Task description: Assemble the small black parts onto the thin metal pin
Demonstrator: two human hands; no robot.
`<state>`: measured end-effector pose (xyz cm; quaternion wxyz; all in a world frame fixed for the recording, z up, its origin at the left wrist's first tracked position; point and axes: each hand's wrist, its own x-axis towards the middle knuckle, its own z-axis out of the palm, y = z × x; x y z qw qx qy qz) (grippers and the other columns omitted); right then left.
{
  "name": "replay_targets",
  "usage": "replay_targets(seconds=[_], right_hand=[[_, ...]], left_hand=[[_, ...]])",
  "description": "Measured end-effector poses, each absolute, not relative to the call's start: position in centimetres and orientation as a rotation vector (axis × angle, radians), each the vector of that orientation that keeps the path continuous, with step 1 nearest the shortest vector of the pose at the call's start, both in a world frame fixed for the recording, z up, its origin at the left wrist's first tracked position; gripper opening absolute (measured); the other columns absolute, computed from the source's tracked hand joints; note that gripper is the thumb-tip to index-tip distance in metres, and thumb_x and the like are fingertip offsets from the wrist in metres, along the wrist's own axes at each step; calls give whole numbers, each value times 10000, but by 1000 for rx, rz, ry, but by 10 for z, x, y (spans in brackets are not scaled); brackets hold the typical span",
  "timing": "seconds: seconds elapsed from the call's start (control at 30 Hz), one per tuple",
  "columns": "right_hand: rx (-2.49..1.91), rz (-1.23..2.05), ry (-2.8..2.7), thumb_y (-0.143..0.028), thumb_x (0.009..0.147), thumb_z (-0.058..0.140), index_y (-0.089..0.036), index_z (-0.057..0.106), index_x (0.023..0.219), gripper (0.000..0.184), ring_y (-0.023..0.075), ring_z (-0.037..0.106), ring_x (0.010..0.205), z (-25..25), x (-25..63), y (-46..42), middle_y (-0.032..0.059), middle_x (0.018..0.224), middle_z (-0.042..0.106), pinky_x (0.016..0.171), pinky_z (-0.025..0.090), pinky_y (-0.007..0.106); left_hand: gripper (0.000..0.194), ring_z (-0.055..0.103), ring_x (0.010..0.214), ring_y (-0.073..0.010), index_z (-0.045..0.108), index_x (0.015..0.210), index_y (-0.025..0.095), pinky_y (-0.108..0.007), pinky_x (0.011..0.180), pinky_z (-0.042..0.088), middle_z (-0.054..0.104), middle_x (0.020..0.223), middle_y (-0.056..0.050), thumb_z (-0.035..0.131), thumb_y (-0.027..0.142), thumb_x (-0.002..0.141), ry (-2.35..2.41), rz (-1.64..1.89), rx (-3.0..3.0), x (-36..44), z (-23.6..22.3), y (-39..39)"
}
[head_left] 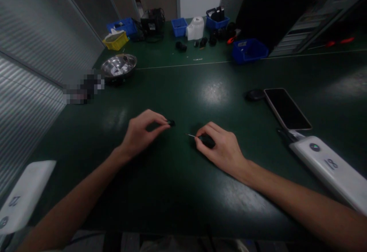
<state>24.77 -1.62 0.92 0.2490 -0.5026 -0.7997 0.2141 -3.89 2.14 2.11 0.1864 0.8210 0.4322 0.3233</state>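
Steel bowl (119, 67) holds white scraps.

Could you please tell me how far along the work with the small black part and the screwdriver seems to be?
Early, it seems. Done: nothing finished shows near the hands on the green table. In hand: the left hand pinches a small black part; the right hand grips a small screwdriver, tip pointing toward the part, not touching. Left: bringing tip and part together.

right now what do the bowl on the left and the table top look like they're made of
Bowl: likely polished metal, with bright mirror-like glints on its rim. Table top: dark green mat, probably rubber or vinyl, semi-matte, showing soft blurred lamp reflections.
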Motion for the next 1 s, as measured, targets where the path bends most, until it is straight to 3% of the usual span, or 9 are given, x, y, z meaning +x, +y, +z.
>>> replay_targets(seconds=[0.17,0.3,0.5,1.0], right_hand=[[-1326,628,-2160,-323,961,571,-207,658,940,147,132,592,748,10,248,-16,24,936,647,682,445,263],[-1248,656,-2190,-290,944,579,-207,654,931,113,121,576,735,7,248,-16,17,918,622,686,450,254],[-1247,650,-2205,-262,925,584,-208,651,919,86,115,560,713,7,247,-16,19,910,606,663,451,244],[-1170,625,-2255,-242,939,570,-210,648,947,85,107,581,727,6,246,-18,17,944,616,627,444,233]], left_hand=[[66,637,951,-169,693,1002,174,-321,855,517,717,1031,-53,664,210,954,885,740,2367,-2,2,-2],[75,628,959,-172,673,1018,165,-322,859,513,703,1037,-62,648,210,964,907,714,2346,-8,-3,0],[233,634,963,-175,656,1203,190,-312,844,532,689,1081,-76,631,235,976,966,651,2296,-8,1,-1],[245,694,1041,-175,713,1197,183,-314,919,591,735,1125,-81,649,185,961,879,769,2277,-10,-2,0]])
